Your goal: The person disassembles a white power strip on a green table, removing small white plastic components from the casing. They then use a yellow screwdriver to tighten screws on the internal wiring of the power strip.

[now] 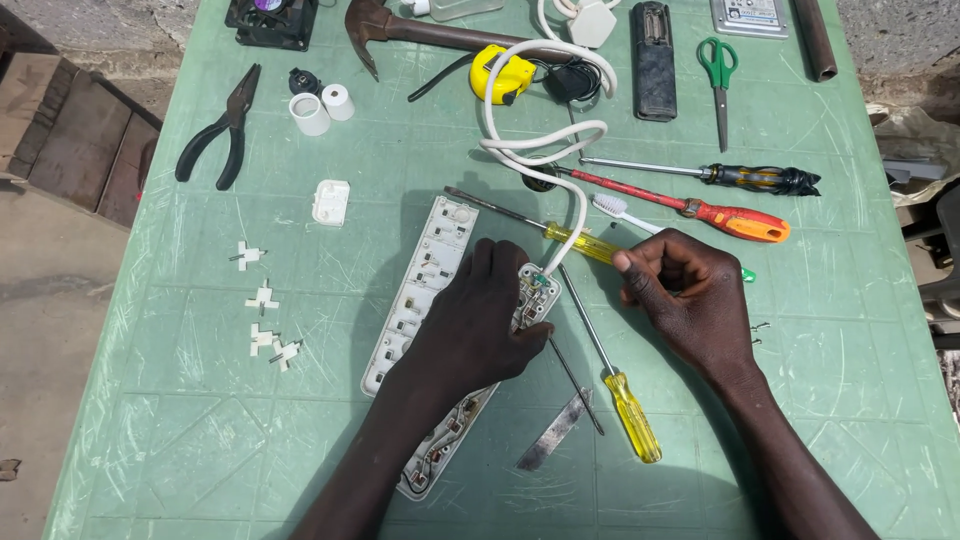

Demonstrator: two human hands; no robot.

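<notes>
Now, left hand: the left hand (480,325) is laid palm-down over the opened power strip (425,285), fingers curled onto its end where the white cable (530,140) enters.
Right hand: the right hand (685,295) is closed around a yellow-handled screwdriver (580,243), whose shaft runs out toward 10 o'clock.
Power strip: it is seen at the middle of the green table (180,420), lying slantwise with its inner contacts exposed.
Second screwdriver: another yellow-handled one (625,400) lies at 5 o'clock from the strip (just beside a flat metal blade (553,432)).
Small parts: white plastic pieces (262,320) are scattered at 9 o'clock.
Other tools: pliers (222,128), a hammer (420,32) and scissors (718,75) are placed toward 12 o'clock.
</notes>
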